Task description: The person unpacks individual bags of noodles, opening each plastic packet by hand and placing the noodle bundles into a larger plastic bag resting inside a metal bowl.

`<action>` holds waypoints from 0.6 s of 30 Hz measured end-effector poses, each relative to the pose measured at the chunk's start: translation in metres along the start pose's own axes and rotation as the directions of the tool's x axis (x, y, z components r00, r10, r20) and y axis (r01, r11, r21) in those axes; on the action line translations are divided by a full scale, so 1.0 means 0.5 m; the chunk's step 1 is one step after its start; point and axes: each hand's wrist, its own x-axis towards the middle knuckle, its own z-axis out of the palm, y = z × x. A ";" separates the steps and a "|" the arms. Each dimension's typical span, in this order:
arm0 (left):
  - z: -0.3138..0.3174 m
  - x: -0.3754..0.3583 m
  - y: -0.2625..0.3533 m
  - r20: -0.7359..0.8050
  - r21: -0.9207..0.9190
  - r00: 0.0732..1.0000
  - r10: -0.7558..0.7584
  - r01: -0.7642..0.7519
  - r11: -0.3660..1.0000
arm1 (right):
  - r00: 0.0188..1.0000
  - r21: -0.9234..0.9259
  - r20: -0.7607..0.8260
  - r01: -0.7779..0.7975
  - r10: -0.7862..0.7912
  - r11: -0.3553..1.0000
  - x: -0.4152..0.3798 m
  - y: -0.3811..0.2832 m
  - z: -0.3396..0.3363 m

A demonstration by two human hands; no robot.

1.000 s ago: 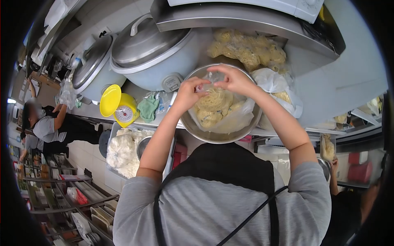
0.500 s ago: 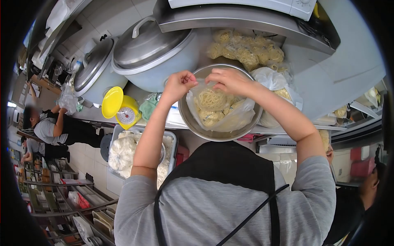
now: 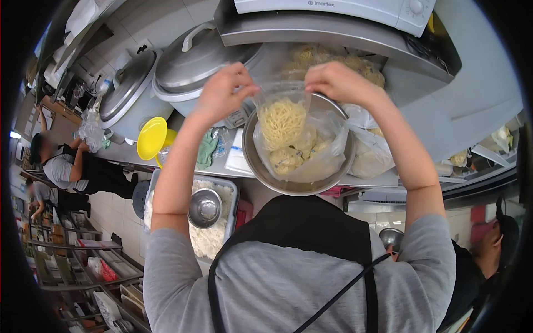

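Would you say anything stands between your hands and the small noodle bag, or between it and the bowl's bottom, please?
Nothing visible separates the left hand or right hand from the small noodle bag; both pinch its top. A larger plastic bag in the bowl stands in between.

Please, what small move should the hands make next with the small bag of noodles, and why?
I would probably twist the top of the small bag closed: the left hand and right hand pinch opposite sides of its top, and the noodles sit below, seemingly leaving loose plastic to gather.
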 end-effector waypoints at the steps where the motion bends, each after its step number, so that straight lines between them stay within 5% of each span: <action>1: -0.016 0.006 0.002 -0.006 0.004 1.000 0.004 -0.004 1.000 | 0.990 0.034 -0.136 0.051 -0.046 0.998 0.007 -0.015 -0.026; 4: -0.004 -0.004 -0.018 -0.021 -0.251 1.000 0.019 -0.024 0.968 | 0.997 0.187 -0.054 -0.045 0.056 0.981 -0.003 -0.013 -0.025; 6: 0.065 -0.021 -0.051 0.155 -0.158 0.987 0.034 -0.009 0.987 | 0.995 0.046 -0.095 0.012 -0.008 0.999 -0.021 0.029 0.041; 8: 0.062 -0.019 -0.055 0.120 -0.092 0.986 0.114 -0.103 0.990 | 0.998 -0.032 0.052 -0.028 0.029 0.999 -0.028 0.018 0.043; 14: -0.003 -0.011 -0.006 0.023 -0.025 0.995 0.098 -0.097 0.995 | 0.989 -0.001 -0.124 -0.076 0.075 0.997 -0.026 -0.032 -0.016; 18: 0.079 -0.044 -0.044 0.189 0.018 0.973 0.136 -0.142 0.990 | 0.999 -0.032 0.046 -0.014 0.015 0.999 -0.062 0.012 0.060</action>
